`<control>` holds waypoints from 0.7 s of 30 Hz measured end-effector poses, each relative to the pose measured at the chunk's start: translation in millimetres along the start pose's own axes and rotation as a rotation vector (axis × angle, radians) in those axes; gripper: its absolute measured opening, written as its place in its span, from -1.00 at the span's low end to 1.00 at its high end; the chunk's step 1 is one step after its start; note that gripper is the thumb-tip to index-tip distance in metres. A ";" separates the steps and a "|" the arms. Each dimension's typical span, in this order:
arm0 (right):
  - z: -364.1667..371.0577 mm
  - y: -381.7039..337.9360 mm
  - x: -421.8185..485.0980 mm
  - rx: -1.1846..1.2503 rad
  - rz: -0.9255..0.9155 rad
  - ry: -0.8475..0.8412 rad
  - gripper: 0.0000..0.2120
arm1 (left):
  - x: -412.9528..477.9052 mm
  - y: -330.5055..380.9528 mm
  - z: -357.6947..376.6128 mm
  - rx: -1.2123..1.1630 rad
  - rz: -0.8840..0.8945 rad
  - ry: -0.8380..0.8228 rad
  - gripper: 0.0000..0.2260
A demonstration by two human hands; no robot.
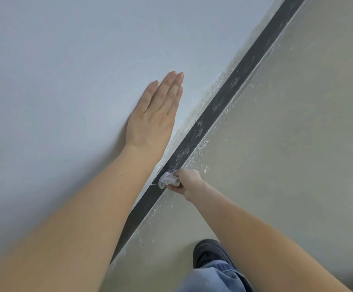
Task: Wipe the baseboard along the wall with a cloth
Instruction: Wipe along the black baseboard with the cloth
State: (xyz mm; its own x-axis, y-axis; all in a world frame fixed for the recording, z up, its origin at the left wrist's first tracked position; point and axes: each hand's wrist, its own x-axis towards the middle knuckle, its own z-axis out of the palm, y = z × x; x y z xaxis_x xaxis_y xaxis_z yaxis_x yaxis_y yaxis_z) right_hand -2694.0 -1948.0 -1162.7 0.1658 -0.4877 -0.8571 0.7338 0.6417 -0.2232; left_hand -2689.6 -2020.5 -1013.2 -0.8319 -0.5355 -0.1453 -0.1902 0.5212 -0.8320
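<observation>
Baseboard [219,106] — dark, dust-speckled; right hand [187,182] presses bunched cloth [167,180].

Two hands [152,121], one cloth [167,179], one baseboard [224,98], one shoe [208,252].

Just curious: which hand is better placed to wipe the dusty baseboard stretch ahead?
The right hand: it grips the cloth against the baseboard, next to the dusty part. The left hand lies flat on the wall, holding nothing.
</observation>
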 end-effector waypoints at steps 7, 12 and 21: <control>-37.2 -64.1 -19.8 0.210 -0.223 0.188 -0.90 | -2.2 8.3 8.7 0.037 -0.097 0.068 -0.36; -34.9 -29.8 -17.9 -0.137 -0.257 0.310 -0.85 | 1.0 10.1 4.2 0.027 -0.125 0.036 -0.34; -1.6 18.6 3.0 0.031 0.005 0.032 -0.60 | -0.6 7.9 4.7 -0.022 -0.102 0.042 -0.34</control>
State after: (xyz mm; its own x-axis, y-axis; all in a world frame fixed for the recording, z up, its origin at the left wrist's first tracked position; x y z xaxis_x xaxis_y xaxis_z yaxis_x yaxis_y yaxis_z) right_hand -2680.9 -1936.6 -1170.2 0.1487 -0.4650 -0.8727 0.7534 0.6249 -0.2045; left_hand -2688.2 -2019.2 -1022.1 -0.8288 -0.5584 -0.0369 -0.2866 0.4802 -0.8290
